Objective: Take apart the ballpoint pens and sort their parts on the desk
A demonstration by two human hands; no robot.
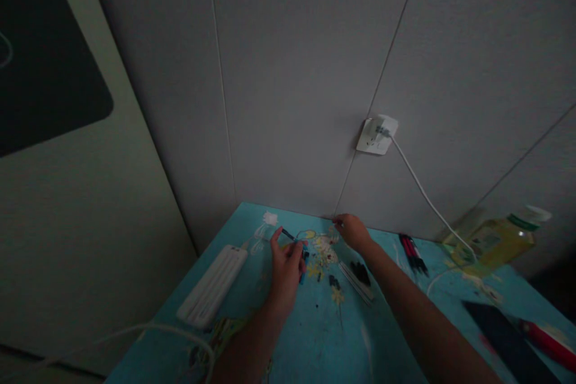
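Observation:
My left hand (286, 261) is closed over the table, thumb and fingers pinching a thin dark stick (288, 234) that looks like part of a pen. Blue pieces (305, 264) show beside its fingers; whether they are held or lying on the table I cannot tell. Farther right, near the wall, my right hand (353, 231) has its fingertips pinched together around something small and dark. Below the hands lie small dark pieces (333, 281), several slim white sticks (355, 283) and a cluster of black parts (360, 272).
On the left of the blue table (315, 342) lies a white power strip (213, 285). Red-and-black pens (411, 253) rest at right, near a bottle of yellow liquid (499, 243). A white cable (418, 183) hangs from a wall plug (382, 126). A red-handled tool (549, 343) lies front right.

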